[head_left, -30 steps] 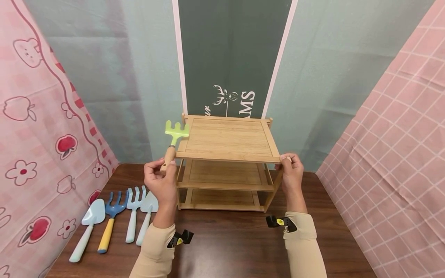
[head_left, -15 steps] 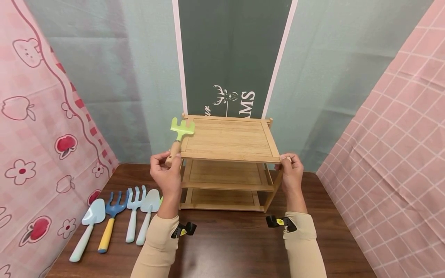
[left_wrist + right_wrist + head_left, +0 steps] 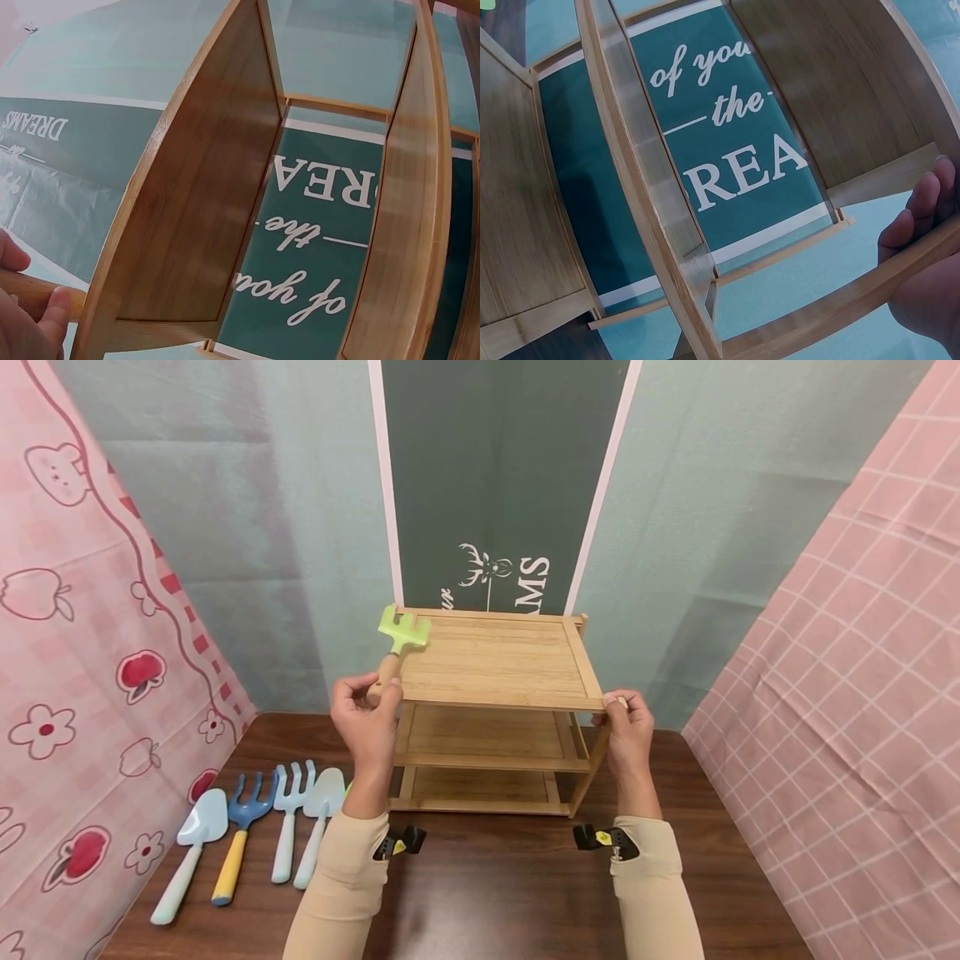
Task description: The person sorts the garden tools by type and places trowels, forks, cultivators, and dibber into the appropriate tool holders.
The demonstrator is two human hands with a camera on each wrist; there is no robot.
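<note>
The fork is pinched by the left hand, the shelf by the right hand at its front-right corner; released over the left edge, the fork might be tipped off.

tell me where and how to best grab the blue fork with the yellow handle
Probably by the middle of its yellow handle, from above on the near side: the handle is straight, points toward the near side, and has table showing on both sides, while the blue head points away.
</note>
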